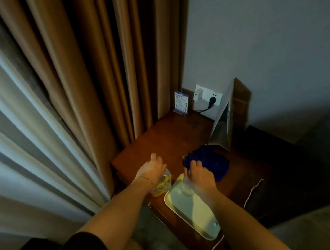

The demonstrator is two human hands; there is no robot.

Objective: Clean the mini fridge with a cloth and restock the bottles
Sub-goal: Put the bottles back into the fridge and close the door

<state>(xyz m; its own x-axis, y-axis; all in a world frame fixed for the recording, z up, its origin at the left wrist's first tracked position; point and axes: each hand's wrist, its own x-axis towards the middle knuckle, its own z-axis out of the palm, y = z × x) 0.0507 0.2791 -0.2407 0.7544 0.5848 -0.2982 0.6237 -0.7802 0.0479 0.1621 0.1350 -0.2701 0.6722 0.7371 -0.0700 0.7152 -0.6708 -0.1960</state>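
Just beyond the right hand (199, 176), touching its knuckles, lies the crumpled dark-blue cloth (211, 163) on the wooden tabletop (170, 136). That hand's fingers curl round a clear bottle (186, 187) standing on the pale tray (192, 210). The left hand (151, 169) grips a yellow snack packet (162, 185) beside the tray. Seemingly items are being gathered for restocking; next, lift the bottle clear without tipping it. No fridge is visible.
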